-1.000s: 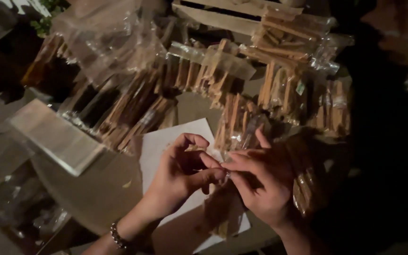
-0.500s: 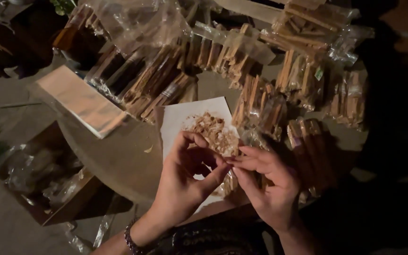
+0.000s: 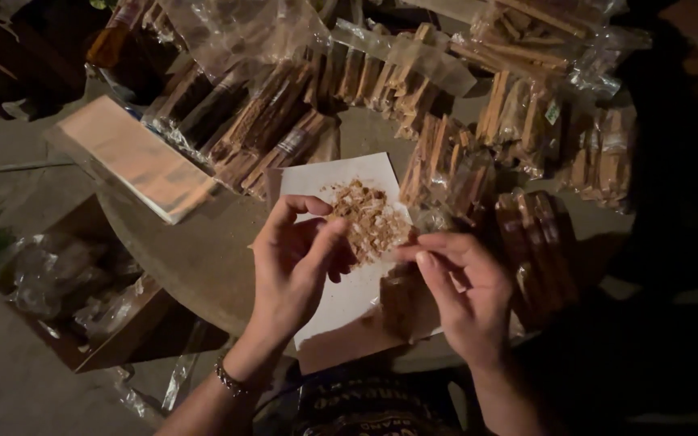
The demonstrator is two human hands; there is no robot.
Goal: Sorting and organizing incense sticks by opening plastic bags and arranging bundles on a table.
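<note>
We work at a round bench (image 3: 203, 258), with rows of bagged sticks (image 3: 446, 121) beyond our fingers and a flat pale box (image 3: 135, 157) beyond and to the left. A carton (image 3: 90, 299) of clear bags sits on the floor, below and left of the left hand.

A white sheet (image 3: 349, 299) lies directly under both hands. On it, just beyond the fingertips, sits a loose pile of chips (image 3: 369, 220): tan and pale brown, short, splintery, heaped unevenly, with stray bits near the sheet's near edge.

The left hand (image 3: 292, 270) is raised over the sheet, thumb and fingers curled but apart; we cannot tell whether it pinches any chips. The right hand (image 3: 466, 291) has its fingers bent together near a dim clear bag (image 3: 414, 282); whether it clamps the bag is unclear.

Risks, in our judgement:
- A sleeve or wrist brushing the pile would scatter chips off the sheet.
- The sheet overhangs the bench edge; pressure there could tip it.
- Low light hides dropped chips.
</note>
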